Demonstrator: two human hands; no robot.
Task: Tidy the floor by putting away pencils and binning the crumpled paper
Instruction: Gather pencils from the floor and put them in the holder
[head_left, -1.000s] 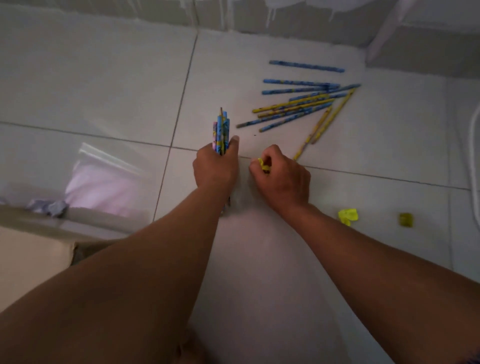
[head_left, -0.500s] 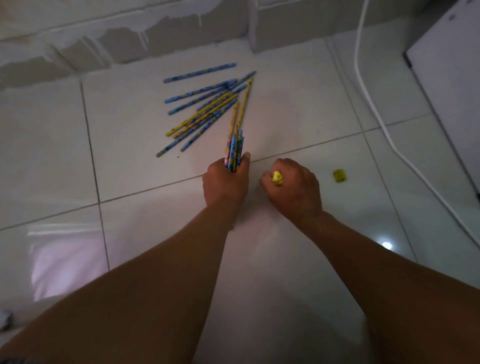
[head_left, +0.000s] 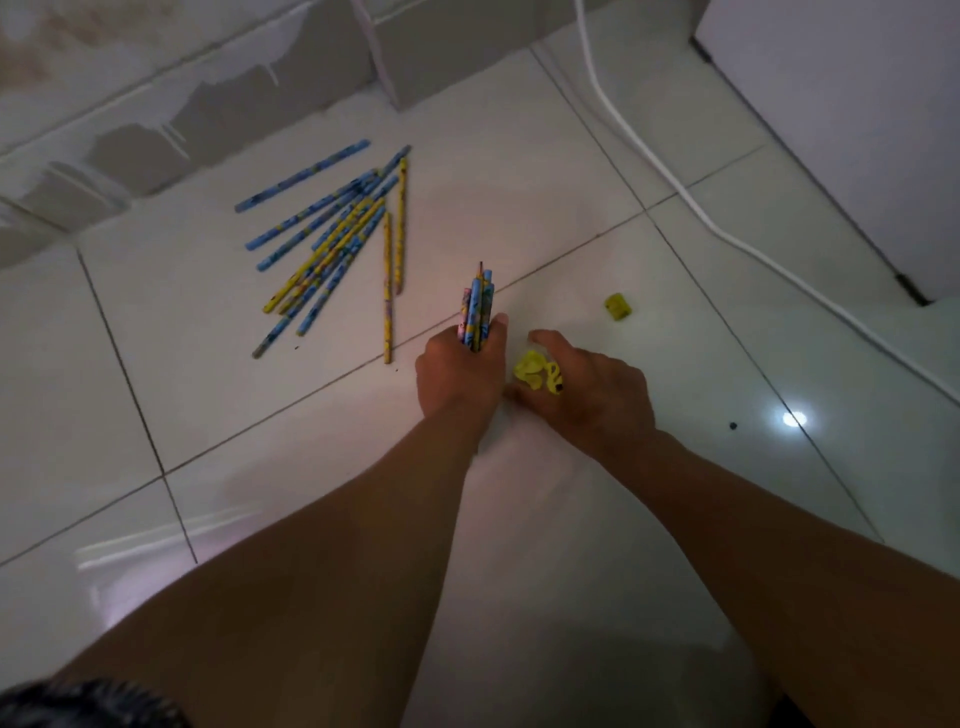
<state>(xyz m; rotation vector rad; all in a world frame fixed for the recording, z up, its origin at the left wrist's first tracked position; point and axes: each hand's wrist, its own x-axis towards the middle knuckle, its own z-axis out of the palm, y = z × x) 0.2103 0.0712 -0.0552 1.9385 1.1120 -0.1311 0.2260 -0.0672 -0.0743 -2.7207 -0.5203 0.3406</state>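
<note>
Yellow scraps (head_left: 537, 375), small and crumpled-looking, sit under the curled fingers of the right hand (head_left: 587, 387), which appears to pinch them against the glossy tiled floor (head_left: 519, 171); whether they are paper or shavings is too small to tell. Just beside it, touching or nearly so, the left hand (head_left: 460, 371) grips an upright bundle of pencils (head_left: 477, 309), points upward, fist wrapped round the lower ends.

Farther out and to the left lies the loose spread of pencils (head_left: 332, 239), blue and yellow, fanned on the tile. Their long axes run mostly from near-left to far-right, while two yellow ones lie almost straight away from the person; the nearest of these ends just left of the left hand. So the left hand is nearer, but it is full; the right hand would have to cross over, or first drop its scraps.

Off to the right, apart from both hands, rests a yellow sharpener-like block (head_left: 618, 305), and beyond it a white cable (head_left: 670, 176) runs along the floor.
</note>
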